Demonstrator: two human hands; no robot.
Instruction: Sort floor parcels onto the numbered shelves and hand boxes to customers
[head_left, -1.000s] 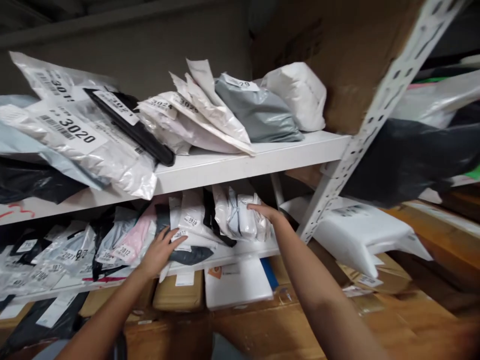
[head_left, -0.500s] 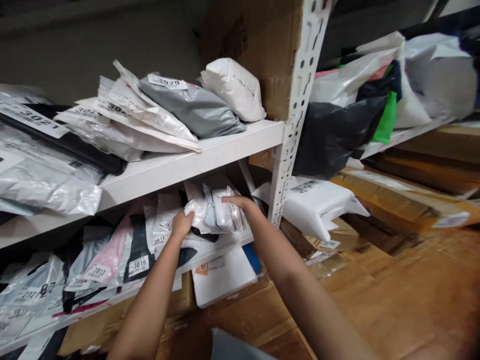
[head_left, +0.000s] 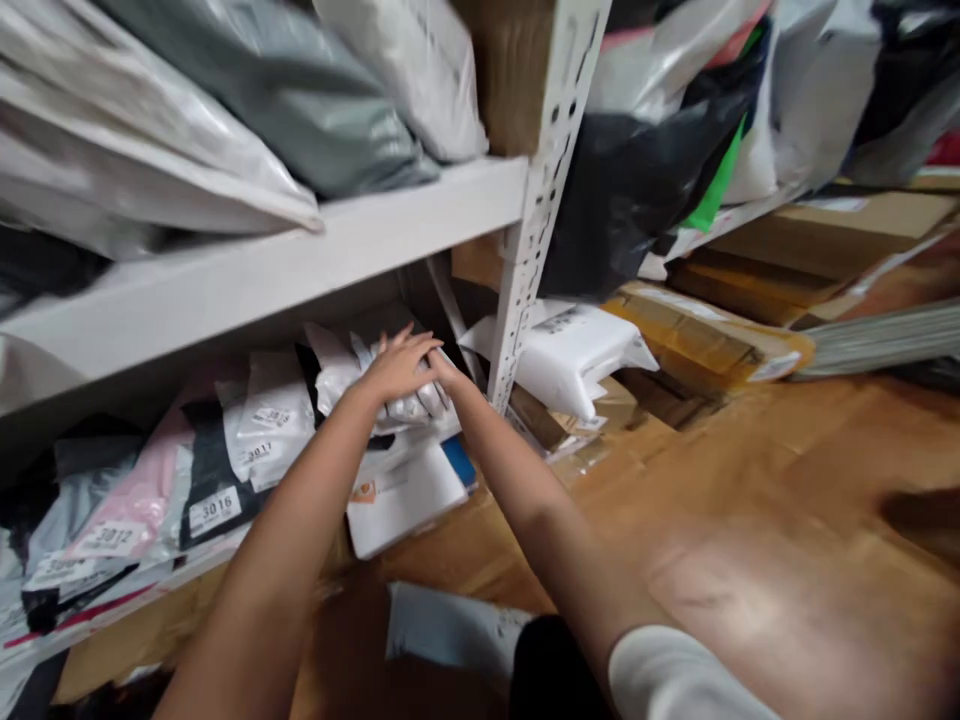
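Note:
My left hand (head_left: 399, 366) lies over a row of small white plastic parcels (head_left: 337, 382) at the right end of the lower shelf, its fingers stretched out and apart. Close beside it, my right hand (head_left: 444, 370) is at the right side of the same parcels; its fingers are mostly hidden by the left hand. Left of these parcels stand white bags (head_left: 271, 410), one labelled 3017. Beyond them are a dark bag (head_left: 206, 470) labelled 3016 and a pink bag (head_left: 139, 480) labelled 3012.
Grey (head_left: 300, 100) and white parcels rest on the upper shelf (head_left: 420, 215) above my hands. A perforated upright post (head_left: 536, 230) stands to the right. Below are a white parcel (head_left: 405, 500) and a pale blue-grey bag (head_left: 450, 625); cardboard boxes (head_left: 675, 330) lie at right.
My left hand has moved right, from the left side of the white parcels to over them, with its fingers spread. The view has come closer to the shelf.

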